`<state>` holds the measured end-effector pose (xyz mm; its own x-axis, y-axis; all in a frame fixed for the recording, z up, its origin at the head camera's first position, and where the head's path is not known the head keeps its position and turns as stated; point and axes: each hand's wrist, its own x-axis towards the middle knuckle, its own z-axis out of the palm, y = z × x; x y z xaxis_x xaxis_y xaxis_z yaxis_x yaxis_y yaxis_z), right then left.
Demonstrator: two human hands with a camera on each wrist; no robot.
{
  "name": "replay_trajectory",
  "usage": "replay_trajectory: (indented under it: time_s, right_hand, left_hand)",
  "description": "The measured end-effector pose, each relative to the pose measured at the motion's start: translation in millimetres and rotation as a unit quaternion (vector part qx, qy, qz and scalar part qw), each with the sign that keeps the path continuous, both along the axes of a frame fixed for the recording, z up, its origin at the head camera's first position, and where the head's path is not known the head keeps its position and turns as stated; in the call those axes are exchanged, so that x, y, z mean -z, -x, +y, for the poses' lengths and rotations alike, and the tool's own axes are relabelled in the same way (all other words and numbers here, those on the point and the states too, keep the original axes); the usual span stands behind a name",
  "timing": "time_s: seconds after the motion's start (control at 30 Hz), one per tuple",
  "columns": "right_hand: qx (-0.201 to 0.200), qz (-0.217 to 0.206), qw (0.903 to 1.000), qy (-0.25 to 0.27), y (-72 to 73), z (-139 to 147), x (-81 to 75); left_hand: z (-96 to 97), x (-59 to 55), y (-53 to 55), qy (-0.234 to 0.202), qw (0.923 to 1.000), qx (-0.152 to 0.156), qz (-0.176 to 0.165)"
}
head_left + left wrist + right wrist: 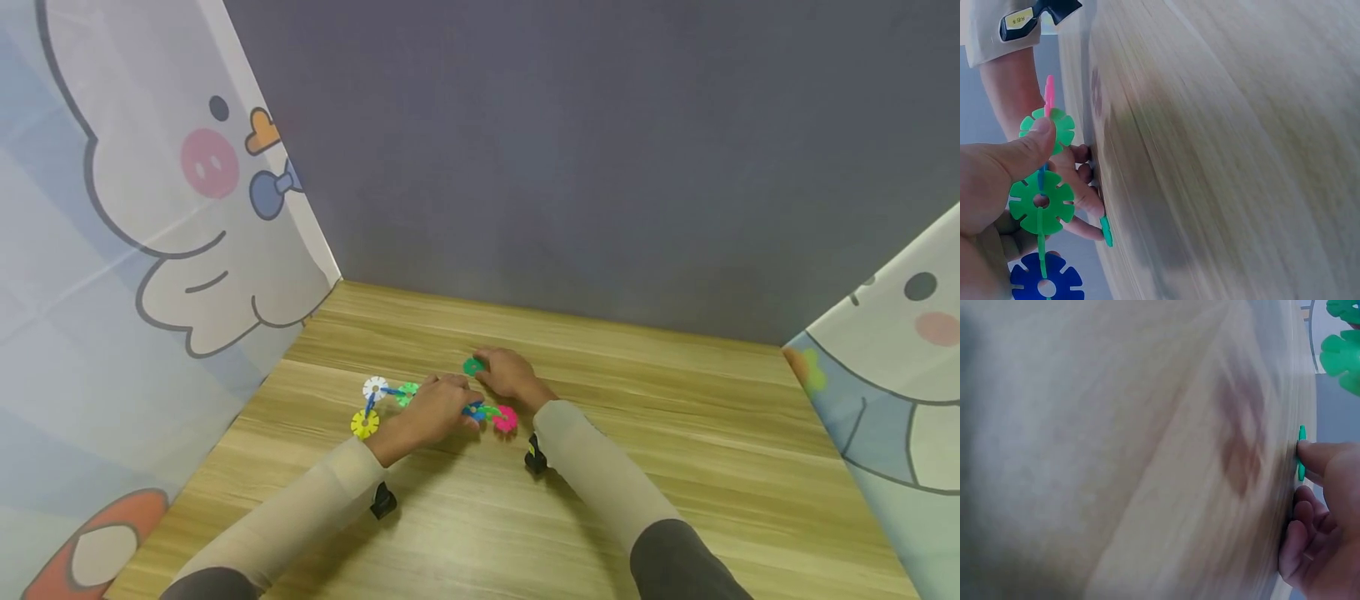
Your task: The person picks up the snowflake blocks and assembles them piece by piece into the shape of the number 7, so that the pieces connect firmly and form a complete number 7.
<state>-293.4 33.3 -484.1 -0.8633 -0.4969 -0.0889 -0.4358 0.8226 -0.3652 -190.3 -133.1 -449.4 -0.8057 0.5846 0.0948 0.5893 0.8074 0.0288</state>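
Note:
My left hand (pixel 437 408) holds a chain of interlocking snowflake discs, its thumb lying over a light green disc (pixel 1065 130) in the left wrist view. From the chain's left end hang a yellow disc (pixel 365 425) and a white disc (pixel 369 383), then a light green one (pixel 407 392). A pink disc (pixel 506 419) ends the right side. Part of the chain is hidden behind the left hand. Just beyond, my right hand (pixel 512 373) pinches a separate darker green disc (pixel 1302 469) by its edge, low over the tabletop.
The wood-grain table (pixel 675 467) carries both forearms. A dark grey panel (pixel 570 167) closes off the back. Cartoon-printed sheets stand at the left (pixel 112 292) and right (pixel 900 383). Black wrist cameras (pixel 383 501) hang below the sleeves.

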Motion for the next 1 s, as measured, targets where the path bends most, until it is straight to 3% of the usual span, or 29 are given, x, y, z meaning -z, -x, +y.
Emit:
replay_trajectory:
  time_s: [0.23, 0.5, 0.77, 1.0]
  right_hand:
    - [0.012, -0.041, 0.9985, 0.036, 4.3, 8.2, 0.6]
    - [0.027, -0.079, 0.987, 0.137, 2.8, 28.4, -0.9]
    - [-0.025, -0.055, 0.9865, 0.152, -5.0, 55.4, -0.5]
    - [-0.032, -0.039, 0.9829, 0.177, -19.3, 77.6, -3.8]
  left_hand:
    - [2.4, 0.4, 1.9, 0.003, 0.9999, -0.003, -0.009]
    - [5.6, -0.4, 3.0, 0.001, 0.9998, -0.005, -0.018]
    - [8.4, 2.2, 5.0, 0.012, 0.9998, -0.003, -0.016]
    - [11.2, 0.7, 5.8, 0.002, 0.9994, -0.01, -0.032]
